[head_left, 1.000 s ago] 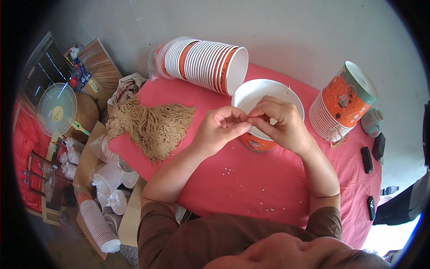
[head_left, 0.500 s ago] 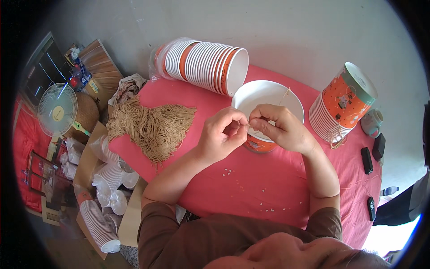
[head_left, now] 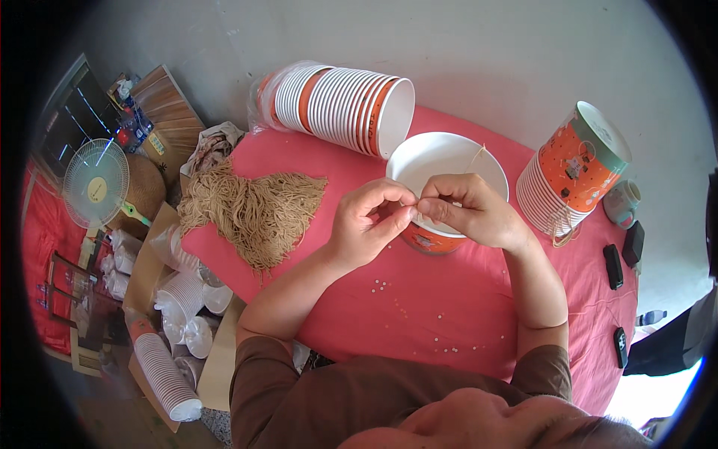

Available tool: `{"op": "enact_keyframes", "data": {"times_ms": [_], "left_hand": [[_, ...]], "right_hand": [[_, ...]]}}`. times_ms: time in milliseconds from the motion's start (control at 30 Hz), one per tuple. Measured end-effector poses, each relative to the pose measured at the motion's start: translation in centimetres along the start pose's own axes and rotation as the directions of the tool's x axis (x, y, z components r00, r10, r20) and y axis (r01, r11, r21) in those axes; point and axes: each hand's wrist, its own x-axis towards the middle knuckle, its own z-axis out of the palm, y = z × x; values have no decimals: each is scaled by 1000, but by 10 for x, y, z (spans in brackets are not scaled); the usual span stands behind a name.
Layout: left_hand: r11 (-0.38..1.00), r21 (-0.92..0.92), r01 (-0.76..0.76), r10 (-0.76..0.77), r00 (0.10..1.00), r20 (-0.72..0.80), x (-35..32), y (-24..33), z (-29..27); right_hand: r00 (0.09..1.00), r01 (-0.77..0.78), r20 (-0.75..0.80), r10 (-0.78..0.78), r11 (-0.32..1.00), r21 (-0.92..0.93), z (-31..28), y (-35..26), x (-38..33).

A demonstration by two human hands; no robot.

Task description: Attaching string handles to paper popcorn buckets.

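A white-lined orange tub [head_left: 434, 242] stands upright near the middle of the pink-covered table [head_left: 351, 314], its mouth partly hidden by the hands; a thin tan cord [head_left: 477, 155] shows at its right rim, and its visible inner wall is white. Far left of it, a long stack of tubs [head_left: 336, 108] lies on its side, nested, with clear plastic around its left end. To the right, another nested stack [head_left: 572, 172] stands upside down, cords hanging at its near edge. At the left, a cardboard box [head_left: 146, 273] holds wrapped stacks of white cups [head_left: 179, 295].

The left hand [head_left: 374, 222] and right hand [head_left: 473, 212] meet at the fingertips over the tub's near left rim, thumb and forefinger of each pinched together; what lies between them is too small to tell. A bundle of tan cords [head_left: 250, 213] lies left of the left hand, and small white pellets [head_left: 449, 349] are scattered on the near side.

Compared with one second ago, the right hand sits lower and covers less of the tub's mouth. Compared with half a second ago, the left forefinger reaches further toward the right hand. The stacks and cord bundle keep their places.
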Motion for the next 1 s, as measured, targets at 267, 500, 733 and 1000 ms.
{"op": "enact_keyframes", "data": {"times_ms": [267,500,733,1000], "left_hand": [[999,-49,8,-8,1000,-1,0,1,4],[962,-180,204,-205,979,11,-4,5,2],[922,-278,269,-271,962,34,-3,10,-3],[619,-540,570,-515,814,269,5,10,-12]], "right_hand": [[1000,-14,-21,14,1000,-20,1,-8,-2],[990,-66,-134,38,975,-210,5,-18,-5],[951,176,-205,-231,951,-256,15,-15,-1],[917,262,-177,-358,874,-409,17,-7,0]]}}
